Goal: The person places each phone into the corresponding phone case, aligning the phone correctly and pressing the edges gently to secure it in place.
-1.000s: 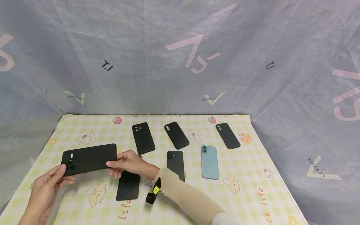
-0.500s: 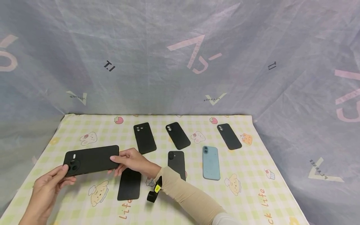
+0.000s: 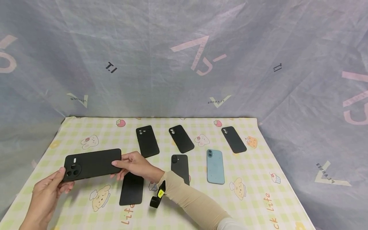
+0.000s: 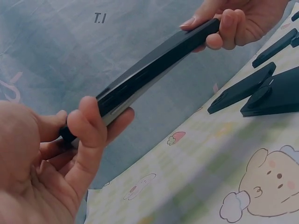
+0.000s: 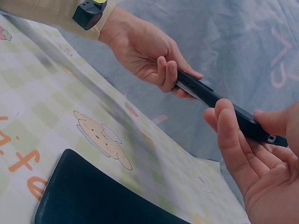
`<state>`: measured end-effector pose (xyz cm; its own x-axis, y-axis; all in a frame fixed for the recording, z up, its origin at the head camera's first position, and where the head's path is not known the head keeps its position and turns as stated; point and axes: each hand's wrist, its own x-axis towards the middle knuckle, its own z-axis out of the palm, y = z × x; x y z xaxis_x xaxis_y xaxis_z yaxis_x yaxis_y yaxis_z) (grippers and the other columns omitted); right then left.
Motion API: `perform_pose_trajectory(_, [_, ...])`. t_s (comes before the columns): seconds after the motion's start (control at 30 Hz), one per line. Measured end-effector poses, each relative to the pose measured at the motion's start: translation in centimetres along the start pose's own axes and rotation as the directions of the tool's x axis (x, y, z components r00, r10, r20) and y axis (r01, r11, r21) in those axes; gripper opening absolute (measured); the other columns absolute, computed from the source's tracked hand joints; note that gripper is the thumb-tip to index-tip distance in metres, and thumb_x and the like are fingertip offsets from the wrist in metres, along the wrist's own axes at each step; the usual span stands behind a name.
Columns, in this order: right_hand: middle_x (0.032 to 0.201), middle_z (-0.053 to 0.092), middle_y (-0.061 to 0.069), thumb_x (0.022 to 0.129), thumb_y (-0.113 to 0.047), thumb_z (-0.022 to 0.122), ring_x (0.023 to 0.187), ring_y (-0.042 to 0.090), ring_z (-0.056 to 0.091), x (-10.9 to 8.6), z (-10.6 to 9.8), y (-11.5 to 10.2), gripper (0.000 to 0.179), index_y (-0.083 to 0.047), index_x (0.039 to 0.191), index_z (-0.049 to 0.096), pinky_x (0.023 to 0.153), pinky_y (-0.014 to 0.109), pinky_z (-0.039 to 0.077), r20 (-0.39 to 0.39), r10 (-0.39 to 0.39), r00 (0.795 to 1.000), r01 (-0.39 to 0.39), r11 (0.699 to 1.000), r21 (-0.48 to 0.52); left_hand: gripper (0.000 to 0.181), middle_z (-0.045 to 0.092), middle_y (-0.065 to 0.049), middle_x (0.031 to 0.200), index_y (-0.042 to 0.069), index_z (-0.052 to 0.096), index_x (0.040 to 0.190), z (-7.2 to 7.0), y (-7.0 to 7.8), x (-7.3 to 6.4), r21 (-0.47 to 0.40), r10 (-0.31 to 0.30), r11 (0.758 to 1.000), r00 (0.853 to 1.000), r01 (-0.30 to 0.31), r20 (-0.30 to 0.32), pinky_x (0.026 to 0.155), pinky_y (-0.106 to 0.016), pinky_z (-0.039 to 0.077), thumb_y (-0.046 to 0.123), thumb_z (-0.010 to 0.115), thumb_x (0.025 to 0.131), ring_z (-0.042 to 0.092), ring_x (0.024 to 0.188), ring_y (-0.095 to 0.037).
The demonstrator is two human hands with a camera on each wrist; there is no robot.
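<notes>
Both hands hold a black phone case (image 3: 95, 164) lengthwise above the left of the table, camera cutouts at its left end. My left hand (image 3: 46, 193) grips the lower left corner, thumb on top. At the other end, my right hand (image 3: 136, 164) pinches the case between thumb and bent fingers. A pale strip runs along its underside in the left wrist view; I cannot tell whether that is a phone inside. Beneath the right hand lies a flat black slab (image 3: 131, 191), its top partly hidden.
Three black cases with camera cutouts lie at the back: left (image 3: 147, 142), middle (image 3: 181, 139) and right (image 3: 234, 140). Before them are a dark phone (image 3: 179, 166), partly covered by the right sleeve, and a light blue phone (image 3: 215, 167). Grey cloth (image 3: 161, 80) hangs around the checked table.
My left thumb has slid slightly left, off the camera area toward the corner. The round cutouts look darker and clearer than a second ago. The right hand keeps its grip.
</notes>
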<state>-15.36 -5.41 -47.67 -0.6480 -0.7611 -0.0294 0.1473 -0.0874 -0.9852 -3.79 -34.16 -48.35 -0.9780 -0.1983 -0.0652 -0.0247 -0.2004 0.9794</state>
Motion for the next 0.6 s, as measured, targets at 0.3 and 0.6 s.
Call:
perform_pose_trajectory(0.3, [0.099, 0.076, 0.03, 0.11, -0.014, 0.063, 0.071, 0.012, 0.076, 0.02, 0.21, 0.1, 0.025, 0.009, 0.116, 0.071, 0.075, 0.029, 0.063, 0.009, -0.002, 1.0, 0.001, 1.0, 0.03, 0.029, 0.069, -0.007, 0.073, 0.022, 0.084, 0.107, -0.16, 0.09, -0.09, -0.011, -0.014, 1.0, 1.0, 0.014, -0.002, 0.057, -0.028, 0.05, 0.021, 0.056, 0.114, 0.059, 0.061, -0.016])
perform_pose_trajectory(0.6, [0.096, 0.079, 0.026, 0.11, -0.016, 0.064, 0.069, 0.012, 0.075, 0.09, 0.37, 0.39, 0.025, 0.007, 0.115, 0.072, 0.074, 0.027, 0.063, -0.005, 0.021, 1.0, -0.021, 0.999, 0.042, 0.029, 0.072, -0.006, 0.078, 0.027, 0.084, 0.103, -0.32, 0.44, -0.19, 0.035, -0.062, 0.997, 0.998, 0.063, -0.022, 0.062, -0.027, 0.052, 0.023, 0.057, 0.113, 0.06, 0.063, -0.017])
